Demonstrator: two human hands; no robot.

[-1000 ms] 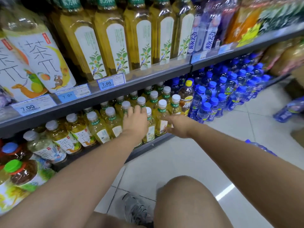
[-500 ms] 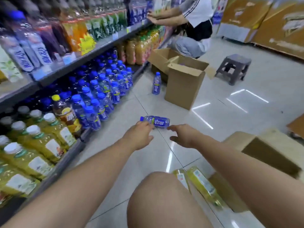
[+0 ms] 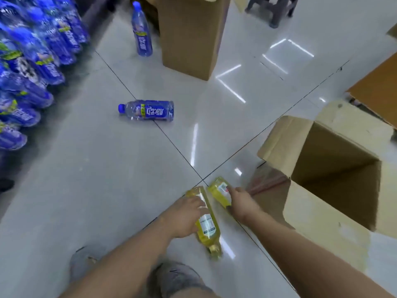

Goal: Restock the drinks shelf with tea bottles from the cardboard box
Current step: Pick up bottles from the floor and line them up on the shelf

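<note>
Floor tiles (image 3: 96, 179) by the open cardboard box (image 3: 328, 151) held two lying bottles: left grip (image 3: 187, 214) curled round the nearer tea bottle (image 3: 207, 230), right grip (image 3: 239, 201) round the farther tea bottle (image 3: 219, 190); mid-body clasps seemed wise before lifting.

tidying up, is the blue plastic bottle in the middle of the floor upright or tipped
Tipped: the blue plastic bottle lies on its side on the pale tiled floor, cap leftward.

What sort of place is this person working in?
Most likely a shop's drinks aisle. Blue drink bottles stand packed in rows on the left, open cardboard boxes sit on the tiled floor, and yellow tea bottles lie loose beside one box.
</note>
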